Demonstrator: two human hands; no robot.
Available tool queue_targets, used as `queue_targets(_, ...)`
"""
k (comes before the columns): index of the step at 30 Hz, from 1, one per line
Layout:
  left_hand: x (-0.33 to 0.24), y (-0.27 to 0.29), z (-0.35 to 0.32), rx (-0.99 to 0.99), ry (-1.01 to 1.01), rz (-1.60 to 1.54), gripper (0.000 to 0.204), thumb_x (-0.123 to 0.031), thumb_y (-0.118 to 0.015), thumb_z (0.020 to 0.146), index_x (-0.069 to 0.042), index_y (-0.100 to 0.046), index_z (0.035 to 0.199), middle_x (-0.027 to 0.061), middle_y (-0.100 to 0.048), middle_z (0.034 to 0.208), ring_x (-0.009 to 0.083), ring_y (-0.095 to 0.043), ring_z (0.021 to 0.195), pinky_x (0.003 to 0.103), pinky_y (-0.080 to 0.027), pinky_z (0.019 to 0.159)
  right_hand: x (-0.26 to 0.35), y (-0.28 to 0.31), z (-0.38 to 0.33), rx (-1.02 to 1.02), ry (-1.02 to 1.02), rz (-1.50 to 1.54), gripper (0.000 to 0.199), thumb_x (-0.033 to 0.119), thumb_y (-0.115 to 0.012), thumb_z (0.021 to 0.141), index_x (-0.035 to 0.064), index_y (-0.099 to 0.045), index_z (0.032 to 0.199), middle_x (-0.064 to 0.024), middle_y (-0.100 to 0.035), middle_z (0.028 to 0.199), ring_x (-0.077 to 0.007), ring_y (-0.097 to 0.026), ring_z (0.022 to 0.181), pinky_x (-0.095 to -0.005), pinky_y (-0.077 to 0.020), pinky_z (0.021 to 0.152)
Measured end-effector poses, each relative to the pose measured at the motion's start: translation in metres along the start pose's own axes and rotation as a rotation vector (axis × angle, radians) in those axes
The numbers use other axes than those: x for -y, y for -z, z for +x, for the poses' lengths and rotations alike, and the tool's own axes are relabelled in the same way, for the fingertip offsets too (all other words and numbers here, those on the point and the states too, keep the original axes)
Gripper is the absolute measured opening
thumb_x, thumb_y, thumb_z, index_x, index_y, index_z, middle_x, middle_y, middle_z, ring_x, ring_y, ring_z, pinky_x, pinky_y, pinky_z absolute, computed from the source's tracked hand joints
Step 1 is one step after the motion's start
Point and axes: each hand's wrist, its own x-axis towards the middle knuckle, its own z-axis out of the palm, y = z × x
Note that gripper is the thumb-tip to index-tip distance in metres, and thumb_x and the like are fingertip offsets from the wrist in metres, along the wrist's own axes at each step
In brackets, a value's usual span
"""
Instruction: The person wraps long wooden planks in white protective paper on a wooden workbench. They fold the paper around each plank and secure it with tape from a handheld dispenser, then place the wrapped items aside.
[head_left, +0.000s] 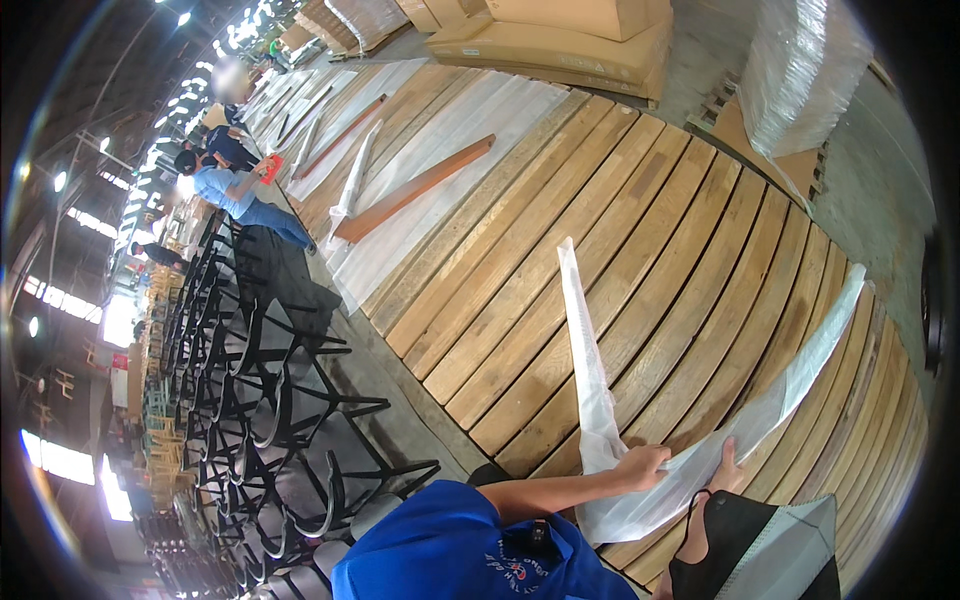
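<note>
A long V-shaped piece wrapped in thin white foam sheet (590, 370) lies on the slatted wooden table, its two arms pointing away from me. What is inside the wrap is hidden. Near the corner, my left hand (642, 467) has its fingers curled closed on the sheet. Just to its right, my right hand (728, 470) grips the lower edge of the wrapped arm, its fingers partly over the white sheet. Farther off, a reddish-brown wooden bar (420, 188) lies on spread white sheeting, meeting a white-wrapped bar (358, 175) at one end.
The slatted wooden table (540, 225) stretches far ahead. Black metal-legged chairs (270, 400) crowd the left side. Cardboard boxes (550, 50) and a film-wrapped stack (800, 70) stand beyond. A person in light blue (225, 190) holds something red. A black and grey cloth (760, 545) hangs at lower right.
</note>
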Motion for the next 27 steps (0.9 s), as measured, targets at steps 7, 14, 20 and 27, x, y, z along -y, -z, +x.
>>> queue_targets(7, 0.065, 0.011, -0.01, 0.291, 0.062, 0.421, 0.036, -0.033, -0.079, 0.071, -0.009, -0.067, 0.096, 0.0101, -0.07, 0.097, 0.0331, -0.064, 0.101, 0.048, -0.045, 0.091, -0.056, 0.012, 0.032, 0.129, -0.018, 0.112, 0.066, 0.033, -0.083, 0.084, -0.0136, -0.059, 0.125, -0.0196, -0.065, 0.123, -0.0286, -0.065, 0.104, -0.0416, -0.0539, 0.09)
queue_targets(14, 0.09, -0.003, -0.015, 0.161, 0.072, 0.522, 0.037, -0.022, -0.075, 0.073, -0.01, -0.071, 0.107, 0.0131, -0.072, 0.105, 0.0315, -0.061, 0.113, 0.047, -0.042, 0.095, -0.096, 0.031, 0.053, 0.098, 0.139, -0.453, 0.064, 0.031, -0.081, 0.084, -0.0078, -0.058, 0.129, -0.0228, -0.061, 0.126, -0.0351, -0.06, 0.113, -0.0476, -0.0499, 0.097)
queue_targets(20, 0.08, 0.001, -0.032, 0.172, 0.067, 0.531, 0.036, -0.01, -0.071, 0.071, -0.01, -0.072, 0.108, 0.0135, -0.071, 0.107, 0.0331, -0.065, 0.109, 0.048, -0.049, 0.087, -0.112, 0.05, -0.044, -0.055, 0.71, -1.12, 0.046, 0.021, -0.075, 0.081, 0.0028, -0.062, 0.121, -0.0225, -0.058, 0.125, -0.0417, -0.053, 0.118, -0.0538, -0.0433, 0.102)
queue_targets(27, 0.082, 0.017, -0.034, 0.167, 0.174, 0.381, 0.021, -0.009, -0.072, 0.069, -0.009, -0.077, 0.09, 0.0157, -0.075, 0.095, 0.0331, -0.072, 0.096, 0.044, -0.059, 0.077, -0.187, -0.013, -0.138, 0.281, 1.009, -1.134, 0.029, 0.015, -0.063, 0.085, -0.0042, -0.062, 0.107, -0.026, -0.056, 0.128, -0.0447, -0.046, 0.126, -0.057, -0.036, 0.107)
